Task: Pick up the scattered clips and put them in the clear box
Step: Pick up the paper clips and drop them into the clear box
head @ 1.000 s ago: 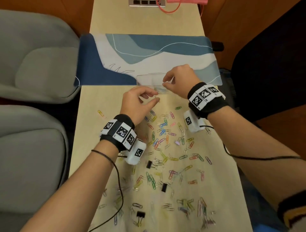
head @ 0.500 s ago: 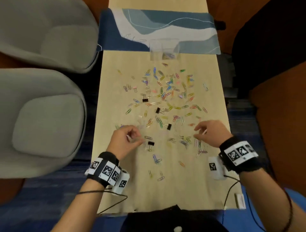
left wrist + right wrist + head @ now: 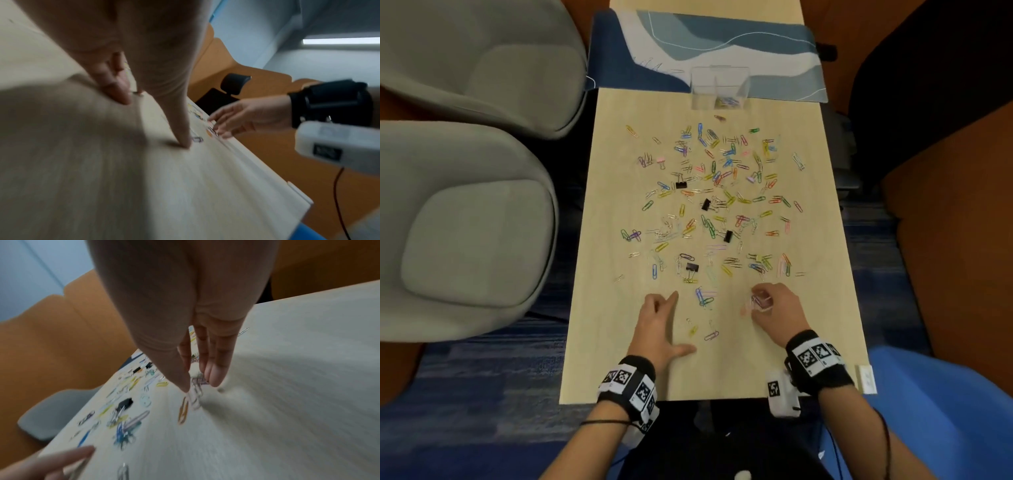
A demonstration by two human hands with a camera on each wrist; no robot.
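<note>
Pinching a few pale clips (image 3: 758, 303) at the near table (image 3: 825, 308) edge with the right hand (image 3: 779, 313). Resting the left hand (image 3: 661, 329) open, fingers spread flat. Leaving most clips scattered ahead. Standing far beyond, straight ahead: the clear box (image 3: 719, 87), slightly nearer the right hand.

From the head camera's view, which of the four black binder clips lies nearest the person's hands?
The black binder clip lowest in the scatter, just beyond the left hand; the others lie farther up the table.
</note>
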